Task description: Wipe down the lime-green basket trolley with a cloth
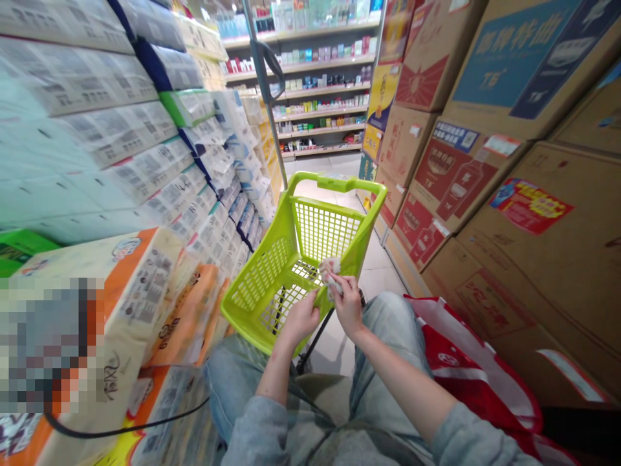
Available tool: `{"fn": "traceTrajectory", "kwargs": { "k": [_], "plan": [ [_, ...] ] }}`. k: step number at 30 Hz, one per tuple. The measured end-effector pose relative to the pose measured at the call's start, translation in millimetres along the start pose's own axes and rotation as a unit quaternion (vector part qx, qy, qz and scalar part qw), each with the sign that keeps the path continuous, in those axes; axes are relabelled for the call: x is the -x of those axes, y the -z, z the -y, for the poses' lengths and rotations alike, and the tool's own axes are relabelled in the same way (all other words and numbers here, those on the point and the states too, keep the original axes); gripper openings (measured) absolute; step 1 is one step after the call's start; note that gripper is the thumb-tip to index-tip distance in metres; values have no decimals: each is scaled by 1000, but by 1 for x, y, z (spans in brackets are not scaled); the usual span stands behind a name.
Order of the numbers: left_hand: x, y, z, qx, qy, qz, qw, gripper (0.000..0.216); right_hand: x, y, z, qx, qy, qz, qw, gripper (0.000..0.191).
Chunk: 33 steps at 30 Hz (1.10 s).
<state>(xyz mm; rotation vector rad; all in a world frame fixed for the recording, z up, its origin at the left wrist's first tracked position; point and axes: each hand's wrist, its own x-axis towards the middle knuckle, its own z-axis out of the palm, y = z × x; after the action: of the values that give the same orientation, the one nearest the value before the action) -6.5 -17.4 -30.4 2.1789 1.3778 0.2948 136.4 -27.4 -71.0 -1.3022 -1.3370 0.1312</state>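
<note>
A lime-green plastic shopping basket (257,285) with lattice walls and a raised handle stands tilted before my knees. My left hand (301,316) is closed at its near right rim, fingers curled over the edge. Right beside it, my right hand (347,303) pinches a crumpled white cloth (330,266) with reddish marks, held against the basket's right side. Part of the cloth is hidden by my fingers. Inside the basket I see only its lattice floor.
Packs of tissue paper (160,168) are piled high on the left. Printed cardboard cartons (451,175) form a wall on the right. A red bag (466,362) lies by my right knee. A black cable (130,428) runs at lower left. Stocked shelves (320,116) stand ahead.
</note>
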Motion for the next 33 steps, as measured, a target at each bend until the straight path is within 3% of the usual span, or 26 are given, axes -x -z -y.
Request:
{"fn": "traceTrajectory", "kwargs": {
  "k": [5, 11, 14, 20, 23, 29, 33],
  "plan": [
    [0, 0, 2, 74, -10, 7, 997, 57, -34, 5, -19, 9, -20, -29, 999, 22],
    [-10, -12, 10, 176, -102, 16, 979, 68, -82, 5, -44, 22, -60, -88, 994, 20],
    [-20, -20, 11, 192, -102, 15, 976, 71, -72, 0, -42, 5, -85, -95, 992, 20],
    [-35, -26, 9, 213, -95, 12, 972, 68, -4, -15, -19, -48, -134, -60, 988, 17],
    [-32, -24, 11, 188, -105, 11, 976, 67, 5, -18, -19, -56, -145, -48, 987, 17],
    [-10, -15, 9, 84, -26, -12, 996, 57, -63, -12, -61, -14, -151, -115, 982, 23],
    [-8, -11, 1, 18, -10, -4, 1000, 46, -89, -17, -84, 4, -160, -108, 981, 26]
  ]
}}
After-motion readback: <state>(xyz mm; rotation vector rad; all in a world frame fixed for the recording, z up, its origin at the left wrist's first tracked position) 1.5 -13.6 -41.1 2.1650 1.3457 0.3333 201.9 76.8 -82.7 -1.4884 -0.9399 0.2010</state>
